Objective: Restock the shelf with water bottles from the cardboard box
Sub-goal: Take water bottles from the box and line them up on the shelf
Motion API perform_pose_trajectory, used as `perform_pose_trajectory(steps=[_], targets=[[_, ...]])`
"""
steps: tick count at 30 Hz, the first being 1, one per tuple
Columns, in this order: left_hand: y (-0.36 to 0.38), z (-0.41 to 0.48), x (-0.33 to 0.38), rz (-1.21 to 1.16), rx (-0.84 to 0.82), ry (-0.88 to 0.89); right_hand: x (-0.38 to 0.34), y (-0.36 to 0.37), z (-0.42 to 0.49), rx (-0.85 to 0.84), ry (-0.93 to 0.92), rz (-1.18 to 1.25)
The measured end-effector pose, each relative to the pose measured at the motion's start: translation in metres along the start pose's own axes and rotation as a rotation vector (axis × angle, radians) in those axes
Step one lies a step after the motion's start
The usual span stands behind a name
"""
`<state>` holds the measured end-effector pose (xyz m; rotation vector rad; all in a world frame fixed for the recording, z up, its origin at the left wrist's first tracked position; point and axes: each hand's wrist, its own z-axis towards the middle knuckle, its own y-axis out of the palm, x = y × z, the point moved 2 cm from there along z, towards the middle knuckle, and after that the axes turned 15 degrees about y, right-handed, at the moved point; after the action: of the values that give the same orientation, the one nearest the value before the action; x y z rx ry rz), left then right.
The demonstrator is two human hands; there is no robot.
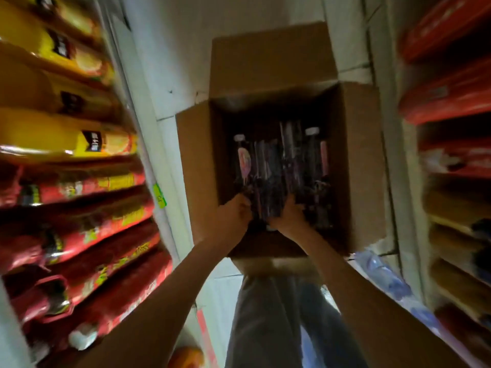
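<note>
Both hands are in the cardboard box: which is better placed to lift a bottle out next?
Right, narrowly. The right hand curls round the near ends of the middle bottles; the left hand grips only their left edge by the cardboard box wall. Blur limits certainty.

I count one cardboard box [364, 166] with four flaps [271, 57] folded open. I have two hands at it: one left hand [233, 216] and one right hand [289, 220]. Of the bottles [268, 166] inside, only two white caps [240, 137] show clearly; the rest blur into a dark mass I cannot count. I see one green tag [160, 196].
</note>
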<state>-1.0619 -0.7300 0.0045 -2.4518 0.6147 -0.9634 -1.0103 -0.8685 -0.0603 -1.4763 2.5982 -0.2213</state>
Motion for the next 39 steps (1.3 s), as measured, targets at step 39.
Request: perform_pose_trajectory(steps=[39], targets=[[-0.334,-0.316,0.555,0.386,0.287,1.266,-0.040,-0.327,-0.696,0.620,-0.757,0.663]])
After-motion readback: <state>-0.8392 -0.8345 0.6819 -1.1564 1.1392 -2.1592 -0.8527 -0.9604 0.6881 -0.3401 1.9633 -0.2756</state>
